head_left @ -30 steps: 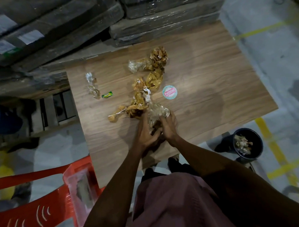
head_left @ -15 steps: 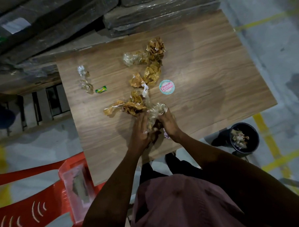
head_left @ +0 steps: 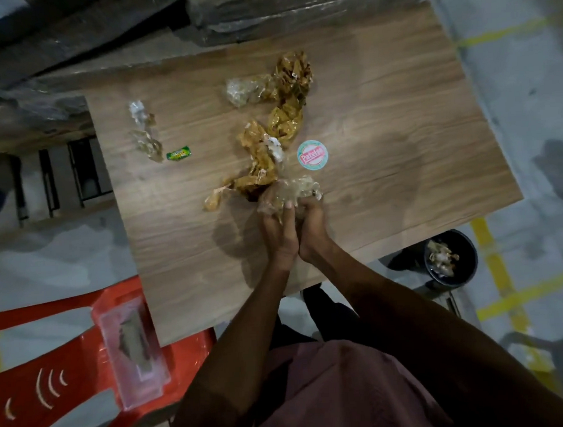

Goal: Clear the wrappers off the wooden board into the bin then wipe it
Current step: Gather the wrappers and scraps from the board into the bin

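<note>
Where fingers had spread, left hand [head_left: 279, 236], right hand [head_left: 311, 226] now cup clear wrapper [head_left: 292, 192]

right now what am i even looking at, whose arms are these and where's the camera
The camera sits on a person's head, looking down at their own two arms. There is no machine. The left hand and right hand are pressed together on the wooden board, bunching a clear wrapper. More wrappers lie further up: a brown pile, clear ones, a small green one, and a round sticker. The black bin stands on the floor to the right, with wrappers inside.
</note>
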Demonstrator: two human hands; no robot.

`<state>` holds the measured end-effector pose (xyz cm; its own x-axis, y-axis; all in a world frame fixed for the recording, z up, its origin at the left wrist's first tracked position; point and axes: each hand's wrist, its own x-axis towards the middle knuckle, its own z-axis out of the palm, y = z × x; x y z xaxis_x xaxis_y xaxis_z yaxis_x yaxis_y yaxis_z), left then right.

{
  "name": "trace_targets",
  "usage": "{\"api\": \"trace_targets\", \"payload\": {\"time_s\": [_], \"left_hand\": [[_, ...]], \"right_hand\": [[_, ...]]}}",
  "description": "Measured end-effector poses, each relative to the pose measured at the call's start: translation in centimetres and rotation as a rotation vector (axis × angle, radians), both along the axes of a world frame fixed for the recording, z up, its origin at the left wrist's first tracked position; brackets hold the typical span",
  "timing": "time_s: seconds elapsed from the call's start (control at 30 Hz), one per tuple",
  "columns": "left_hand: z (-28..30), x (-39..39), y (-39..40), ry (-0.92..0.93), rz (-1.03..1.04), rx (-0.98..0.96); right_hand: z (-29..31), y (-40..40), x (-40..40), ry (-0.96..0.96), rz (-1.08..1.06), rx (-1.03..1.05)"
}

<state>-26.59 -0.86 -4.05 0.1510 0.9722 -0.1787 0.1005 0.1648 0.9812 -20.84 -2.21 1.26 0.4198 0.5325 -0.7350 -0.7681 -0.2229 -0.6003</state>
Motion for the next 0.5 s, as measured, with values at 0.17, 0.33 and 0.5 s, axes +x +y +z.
{"api": "trace_targets", "payload": {"time_s": [0.17, 0.33, 0.5], "left_hand": [[4.3, 0.0, 1.7, -0.106, 0.098, 0.016], [10.2, -0.2, 2.9, -0.170, 0.086, 0.190], [14.6, -0.5, 5.0, -0.269, 0.107, 0.238]], "right_hand": [[3.8, 0.8, -0.1, 0.039, -0.032, 0.100], [7.5, 2.2, -1.3, -0.128, -0.053, 0.175], [11.8, 3.4, -1.8, -0.129, -0.019, 0.243]]}}
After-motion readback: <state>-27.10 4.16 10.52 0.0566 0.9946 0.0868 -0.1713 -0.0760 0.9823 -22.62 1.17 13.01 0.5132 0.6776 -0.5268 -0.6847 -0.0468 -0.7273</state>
